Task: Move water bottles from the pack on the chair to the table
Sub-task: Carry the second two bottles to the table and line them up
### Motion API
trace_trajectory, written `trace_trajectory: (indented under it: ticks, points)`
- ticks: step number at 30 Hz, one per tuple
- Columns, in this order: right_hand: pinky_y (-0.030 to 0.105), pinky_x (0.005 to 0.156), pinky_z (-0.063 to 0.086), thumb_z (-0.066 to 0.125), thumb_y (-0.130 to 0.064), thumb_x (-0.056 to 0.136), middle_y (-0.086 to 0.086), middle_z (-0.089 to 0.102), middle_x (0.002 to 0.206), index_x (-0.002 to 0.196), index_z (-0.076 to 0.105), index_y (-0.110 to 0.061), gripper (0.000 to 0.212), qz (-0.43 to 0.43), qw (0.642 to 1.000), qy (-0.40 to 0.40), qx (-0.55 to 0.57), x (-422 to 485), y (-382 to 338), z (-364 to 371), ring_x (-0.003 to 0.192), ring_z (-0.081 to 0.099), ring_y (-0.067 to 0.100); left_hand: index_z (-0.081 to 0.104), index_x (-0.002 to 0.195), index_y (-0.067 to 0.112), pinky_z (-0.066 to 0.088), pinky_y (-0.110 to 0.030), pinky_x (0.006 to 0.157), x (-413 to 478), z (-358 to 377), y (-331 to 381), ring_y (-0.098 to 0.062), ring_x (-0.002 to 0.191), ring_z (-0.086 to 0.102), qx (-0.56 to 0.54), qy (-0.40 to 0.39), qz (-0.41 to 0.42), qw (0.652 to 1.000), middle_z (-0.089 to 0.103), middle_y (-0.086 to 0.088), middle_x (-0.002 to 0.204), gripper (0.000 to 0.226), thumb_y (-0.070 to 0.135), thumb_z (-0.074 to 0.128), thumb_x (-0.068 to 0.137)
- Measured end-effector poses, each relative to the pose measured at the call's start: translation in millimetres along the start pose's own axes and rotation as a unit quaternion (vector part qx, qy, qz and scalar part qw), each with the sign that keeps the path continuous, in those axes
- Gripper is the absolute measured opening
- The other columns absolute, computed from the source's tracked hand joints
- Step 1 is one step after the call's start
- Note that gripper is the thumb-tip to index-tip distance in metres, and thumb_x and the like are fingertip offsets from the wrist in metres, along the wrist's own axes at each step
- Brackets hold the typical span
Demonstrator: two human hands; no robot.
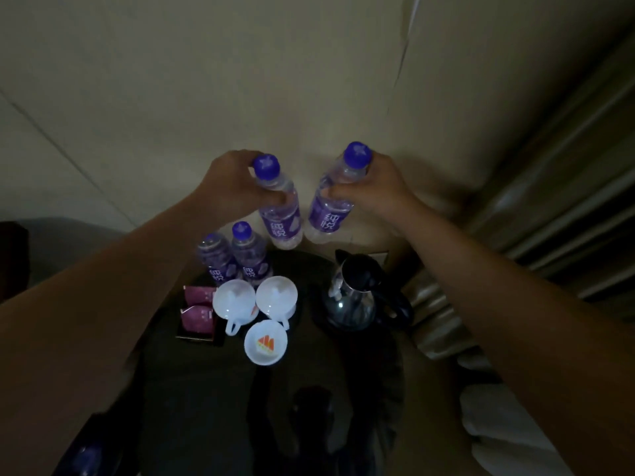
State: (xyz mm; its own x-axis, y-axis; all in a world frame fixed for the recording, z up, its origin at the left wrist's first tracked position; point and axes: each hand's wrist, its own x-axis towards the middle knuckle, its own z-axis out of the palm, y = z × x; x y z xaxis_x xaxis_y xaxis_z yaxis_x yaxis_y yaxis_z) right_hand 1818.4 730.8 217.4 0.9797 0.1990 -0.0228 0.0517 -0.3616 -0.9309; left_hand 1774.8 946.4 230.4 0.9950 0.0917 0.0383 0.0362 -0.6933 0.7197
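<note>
My left hand point(229, 182) grips the neck of a clear water bottle point(281, 218) with a purple cap and label. My right hand point(372, 188) holds a second such bottle point(328, 214) the same way. Both bottles hang close together above the far edge of the dark round table point(213, 389). Two more purple-capped bottles point(220, 259) point(250, 255) stand upright on the table's far left part, just below the left-hand bottle. The pack and the chair are not clearly visible; something dark with a purple glint lies at the bottom left point(87, 456).
On the table stand two upturned white cups point(233, 300) point(276, 297), a small white dish with an orange mark point(265, 342), a holder with pink sachets point(197, 314) and a steel kettle with a black handle point(357, 297). A wall rises behind; curtains hang at right.
</note>
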Motion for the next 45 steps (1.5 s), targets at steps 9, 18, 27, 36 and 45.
trace_trajectory:
  ticks: [9,18,27,36,45]
  points:
    - [0.034,0.085,0.053,0.084,-0.020,0.061,0.002,0.073,0.093,0.088,0.070,-0.021,0.031,0.032,0.995,-0.078,-0.061,40.4,65.7,42.1,0.087,0.068,0.013,0.066,0.098,0.008,0.038,-0.030,0.071,30.5,29.5,-55.9,-0.024,0.085,0.058,0.123,-0.059,0.019,0.990,0.066,-0.009,0.096,0.042,0.025,0.086,0.066]
    - [0.028,0.077,0.050,0.085,-0.022,0.061,0.002,0.073,0.093,0.090,0.072,-0.018,0.033,0.040,0.988,-0.114,-0.099,40.4,98.9,67.9,0.090,0.067,0.014,0.066,0.089,0.003,0.035,-0.029,0.065,41.4,60.1,-69.4,-0.023,0.073,0.052,0.212,-0.148,0.063,0.964,0.060,-0.008,0.081,0.047,0.039,0.085,0.065]
    - [0.027,0.078,0.049,0.086,-0.019,0.062,0.002,0.071,0.094,0.091,0.068,-0.018,0.035,0.052,0.986,-0.127,-0.093,38.0,116.1,77.5,0.091,0.065,0.016,0.062,0.076,0.005,0.040,-0.033,0.060,48.7,74.1,-81.9,-0.027,0.066,0.054,0.263,-0.162,0.070,0.949,0.060,-0.010,0.069,0.051,0.050,0.083,0.064]
    - [0.035,0.079,0.052,0.087,-0.020,0.057,0.004,0.071,0.091,0.088,0.067,-0.017,0.037,0.050,0.981,-0.140,-0.121,45.0,119.1,72.1,0.089,0.066,0.019,0.059,0.068,0.004,0.038,-0.032,0.056,53.0,74.5,-80.6,-0.021,0.056,0.050,0.284,-0.187,0.074,0.937,0.055,-0.008,0.059,0.052,0.051,0.080,0.066]
    - [0.028,0.073,0.050,0.088,-0.025,0.057,0.001,0.071,0.091,0.084,0.067,-0.021,0.035,0.044,0.973,-0.169,-0.151,44.4,117.5,72.7,0.086,0.066,0.015,0.060,0.080,0.006,0.039,-0.032,0.058,44.3,77.5,-85.0,-0.027,0.068,0.058,0.268,-0.171,0.060,0.946,0.060,-0.010,0.072,0.052,0.051,0.082,0.065]
